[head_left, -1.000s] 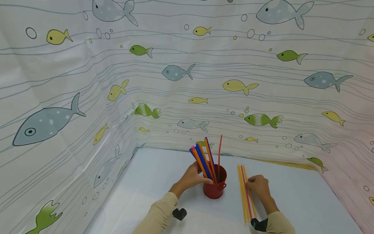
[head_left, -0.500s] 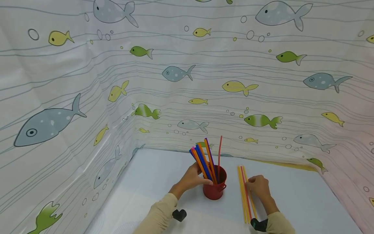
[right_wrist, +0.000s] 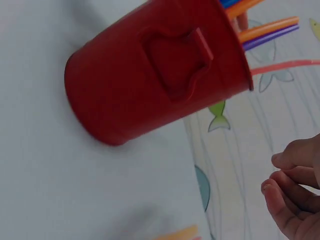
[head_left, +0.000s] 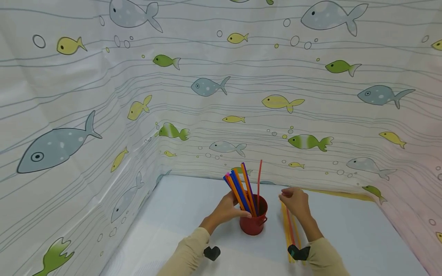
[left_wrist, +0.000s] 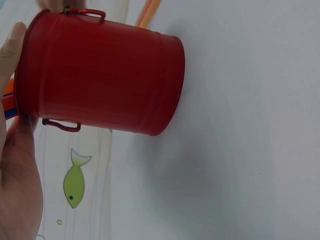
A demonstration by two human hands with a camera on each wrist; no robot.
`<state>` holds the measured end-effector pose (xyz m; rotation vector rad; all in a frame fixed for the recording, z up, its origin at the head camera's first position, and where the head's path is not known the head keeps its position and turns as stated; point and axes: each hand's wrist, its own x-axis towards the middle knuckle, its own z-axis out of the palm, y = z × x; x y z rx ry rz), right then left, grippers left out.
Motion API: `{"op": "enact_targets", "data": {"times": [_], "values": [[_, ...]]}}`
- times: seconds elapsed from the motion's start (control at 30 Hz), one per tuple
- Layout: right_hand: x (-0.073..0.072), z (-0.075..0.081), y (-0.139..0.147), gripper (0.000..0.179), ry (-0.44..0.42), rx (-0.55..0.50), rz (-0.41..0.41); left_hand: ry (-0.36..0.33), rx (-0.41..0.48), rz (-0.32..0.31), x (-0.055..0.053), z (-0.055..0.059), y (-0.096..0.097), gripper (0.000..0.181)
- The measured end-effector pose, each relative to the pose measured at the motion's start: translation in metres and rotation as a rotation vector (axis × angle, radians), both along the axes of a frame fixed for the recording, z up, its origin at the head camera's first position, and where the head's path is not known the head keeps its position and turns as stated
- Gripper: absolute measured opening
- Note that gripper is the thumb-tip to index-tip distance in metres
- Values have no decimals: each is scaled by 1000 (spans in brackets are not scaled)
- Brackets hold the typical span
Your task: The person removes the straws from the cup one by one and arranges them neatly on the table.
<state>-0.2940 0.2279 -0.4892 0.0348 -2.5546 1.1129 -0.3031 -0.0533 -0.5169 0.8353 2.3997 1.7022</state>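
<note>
A small red metal bucket (head_left: 251,227) with side handles stands on the white table, its wall filling much of the left wrist view (left_wrist: 105,75). Blue, orange and purple straws (head_left: 240,193) lean to the left inside it, and one thin red straw (head_left: 259,178) stands apart at the right. My left hand (head_left: 226,209) holds the bucket at its rim beside the leaning straws, thumb at the near side. Several yellow straws (head_left: 286,226) and a red one lie on the table. Above their far ends is my right hand (head_left: 296,202), fingers loosely bent, nothing between them in the right wrist view.
A fish-patterned sheet (head_left: 255,126) rises behind and beside the table (head_left: 352,230). A yellowish strip (head_left: 340,194) runs along the back right edge. Dark wrist pieces (head_left: 212,253) sit at both sleeves.
My right hand has left the side of the yellow straws and moved away from me and slightly left, to their far ends. My left hand and the bucket stay put.
</note>
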Motion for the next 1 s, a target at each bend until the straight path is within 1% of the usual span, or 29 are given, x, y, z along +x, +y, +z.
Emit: {"op": "enact_targets", "data": {"times": [0.17, 0.3, 0.43, 0.53, 0.6, 0.7, 0.8, 1.0], "values": [[-2, 20, -21, 23, 70, -66, 57, -13, -1, 1, 0, 1, 0, 72], [-3, 28, -34, 24, 85, -100, 100, -17, 6, -4, 0, 1, 0, 72], [-4, 30, -46, 24, 54, -136, 138, -16, 19, -9, 0, 1, 1, 71], [-4, 29, -55, 25, 35, -162, 163, -13, 29, -12, 0, 1, 1, 72], [-4, 26, -61, 24, 33, -173, 166, -9, 31, -14, 1, 0, 0, 73], [-4, 21, -67, 24, 24, -178, 144, -4, 32, -17, 3, 1, 0, 76], [-5, 16, -71, 24, 24, -180, 119, 2, 34, -25, 5, 5, 1, 77], [-7, 12, -73, 25, 35, -176, 109, 20, 61, -59, 17, 27, 0, 73]]}}
